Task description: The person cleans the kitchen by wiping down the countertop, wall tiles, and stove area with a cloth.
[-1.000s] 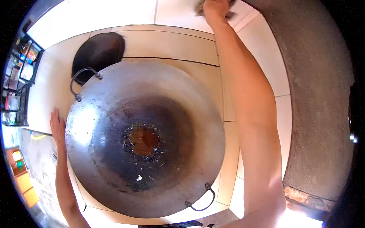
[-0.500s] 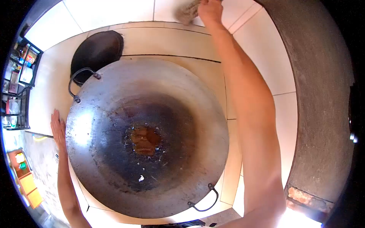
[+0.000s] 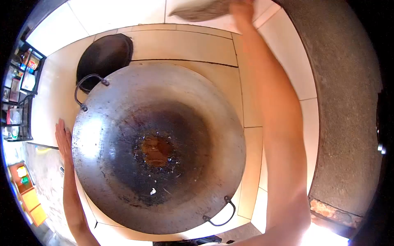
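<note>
Up at the top edge, my right hand [image 3: 243,12] is closed around a greyish-brown cloth [image 3: 201,11], blurred by motion, against the white wall tiles. My left hand [image 3: 62,137] lies flat with fingers stretched on the tiled counter, just beside the rim of a large wok [image 3: 193,98]. Brownish liquid [image 3: 156,151] sits in the bottom of the wok, with small white bits around it. One larger white scrap [image 3: 153,191] lies a little nearer to me. The wok has two metal loop handles, one at upper left and one at lower right.
A round black pan-like opening or vessel [image 3: 107,55] lies behind the wok at the left. Black racks [image 3: 30,82] with packets and jars stand at the far left. A rough grey wall [image 3: 344,102] runs along the right. An orange shelf [image 3: 30,199] shows at lower left.
My right hand has moved slightly right and up, and the cloth now stretches out to its left. My left hand and the wok have stayed in place.
</note>
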A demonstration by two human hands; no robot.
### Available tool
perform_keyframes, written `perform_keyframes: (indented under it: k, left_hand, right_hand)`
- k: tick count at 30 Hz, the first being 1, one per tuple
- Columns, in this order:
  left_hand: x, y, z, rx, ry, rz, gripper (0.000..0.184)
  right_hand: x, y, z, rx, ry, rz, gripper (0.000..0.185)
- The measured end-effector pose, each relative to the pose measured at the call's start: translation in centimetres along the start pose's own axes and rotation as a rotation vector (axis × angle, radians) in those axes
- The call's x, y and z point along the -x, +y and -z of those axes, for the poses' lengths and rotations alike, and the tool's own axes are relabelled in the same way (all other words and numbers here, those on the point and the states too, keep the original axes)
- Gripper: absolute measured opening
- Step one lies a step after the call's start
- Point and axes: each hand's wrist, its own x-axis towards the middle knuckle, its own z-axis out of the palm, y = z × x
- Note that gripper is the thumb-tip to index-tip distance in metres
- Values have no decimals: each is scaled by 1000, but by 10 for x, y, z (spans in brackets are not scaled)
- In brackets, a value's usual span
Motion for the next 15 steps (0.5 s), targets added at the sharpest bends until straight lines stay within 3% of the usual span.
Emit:
perform_keyframes:
  k: [3, 5, 7, 9, 10, 11, 12, 15]
  left_hand:
    - [1, -4, 3, -5, 36, -43, 45]
    - [4, 10, 13, 15, 30, -26, 46]
    - [0, 6, 10, 12, 46, -37, 45]
    - [0, -15, -1, 8, 52, -68, 45]
    - [0, -16, -6, 12, 57, -84, 45]
    - [2, -3, 3, 9, 59, -82, 45]
    - [-2, -1, 3, 9, 43, -70, 45]
    - [3, -8, 3, 6, 11, -28, 45]
  right_hand:
    - [-24, -4, 39, -256, 79, -151, 37]
    - [-27, -6, 25, -157, 115, -94, 38]
    - [-13, -9, -20, 164, 120, 176, 40]
    - [16, -6, -79, 482, 99, 609, 41]
    - [31, -44, -86, 169, -299, 287, 47]
    - [41, -63, -80, 277, -160, 380, 48]
    - [46, -64, -76, 266, -113, 343, 47]
    - [17, -18, -20, 77, -55, 98, 45]
